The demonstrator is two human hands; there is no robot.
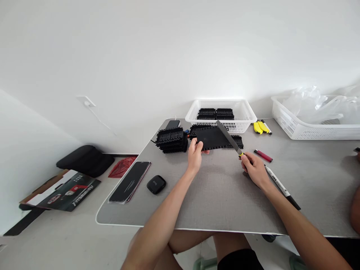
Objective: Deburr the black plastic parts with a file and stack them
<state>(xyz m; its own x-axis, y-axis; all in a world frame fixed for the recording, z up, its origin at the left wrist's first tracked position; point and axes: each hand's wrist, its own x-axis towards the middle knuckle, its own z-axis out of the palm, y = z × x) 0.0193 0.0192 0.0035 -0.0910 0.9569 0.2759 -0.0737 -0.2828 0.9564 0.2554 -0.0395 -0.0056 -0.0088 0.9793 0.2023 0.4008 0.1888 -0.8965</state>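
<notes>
My left hand (195, 152) grips the near left edge of a flat black plastic panel (209, 137) with a toothed rim, thumb on top. In my right hand (252, 167) is a flat metal file (228, 136), held by its handle. The blade slants up and to the left, over the right part of the panel; whether it touches cannot be made out. A stack of black toothed plastic parts (171, 139) stands left of the panel. Another black toothed part (237, 141) shows at the panel's right, partly hidden behind the file.
Behind stands a white basket (194, 117) with more black parts; another basket (309, 129) holds plastic bags. Yellow items (260, 127), a red lighter-like object (263, 155) and a marker (281, 185) lie right. A phone (129, 182) and black case (156, 184) lie left. Another person's arm (356, 208) shows at right.
</notes>
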